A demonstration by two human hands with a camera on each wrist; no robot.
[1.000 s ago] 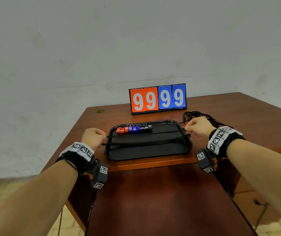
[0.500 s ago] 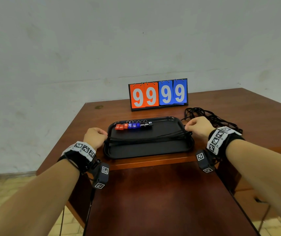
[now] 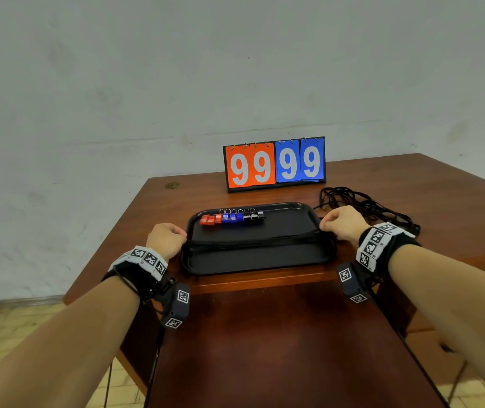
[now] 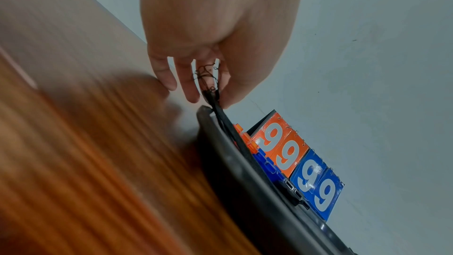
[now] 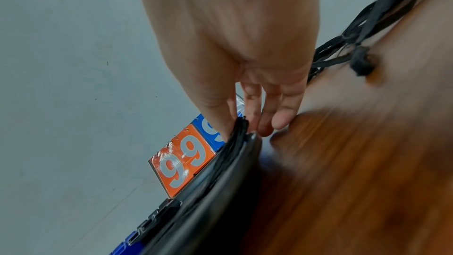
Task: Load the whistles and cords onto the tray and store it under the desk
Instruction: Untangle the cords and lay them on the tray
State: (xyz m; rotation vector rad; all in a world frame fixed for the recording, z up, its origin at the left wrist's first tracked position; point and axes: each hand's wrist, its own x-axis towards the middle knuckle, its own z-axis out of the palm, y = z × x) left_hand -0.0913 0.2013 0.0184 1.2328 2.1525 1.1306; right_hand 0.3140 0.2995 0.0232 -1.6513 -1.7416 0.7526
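The left hand [image 4: 215, 26] is pinching one end of a bundle of black cords [image 3: 253, 241] at the tray's nine o'clock rim; the right hand [image 5: 245, 36] is pinching the other end at three o'clock. The bundle is stretching across the black tray [image 3: 253, 260], with red, blue and black whistles [image 3: 231, 217] lining its twelve o'clock side. To do this well, lower both ends together, tucking them inside the rim. More cords [image 3: 365, 204] are waiting at two o'clock on the desk [image 3: 265, 348].

Scoreboard [image 3: 274, 164] shows 99 orange, 99 blue
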